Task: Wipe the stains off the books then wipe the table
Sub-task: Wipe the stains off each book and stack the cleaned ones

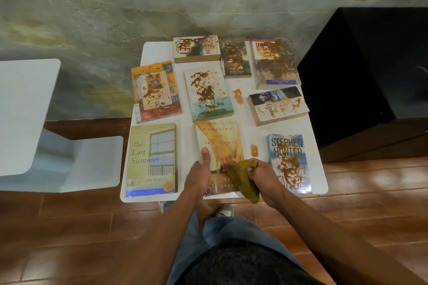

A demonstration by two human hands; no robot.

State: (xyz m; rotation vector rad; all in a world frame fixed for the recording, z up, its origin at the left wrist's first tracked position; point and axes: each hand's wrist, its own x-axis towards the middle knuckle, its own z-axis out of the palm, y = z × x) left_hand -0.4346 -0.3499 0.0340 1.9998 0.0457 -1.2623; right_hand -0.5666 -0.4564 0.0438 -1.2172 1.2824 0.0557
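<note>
The "Crossing on the Paris" book (218, 152) lies at the near edge of the white tabletop (245, 127), its long axis running away from the person, and both hands sit at its near end. The right hand (264, 174) clutches a bunched olive cloth (242, 179) over the cover's lower right corner, so the remaining smear lies just ahead and left of it. The left hand (200, 173) rests along the book's left edge, thumb stretched up the cover (fingers hidden, so their grip is unclear), apparently steadying it.

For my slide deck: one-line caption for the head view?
Right hand wipes "Crossing on the Paris" book with olive cloth; left hand steadies it.
</note>
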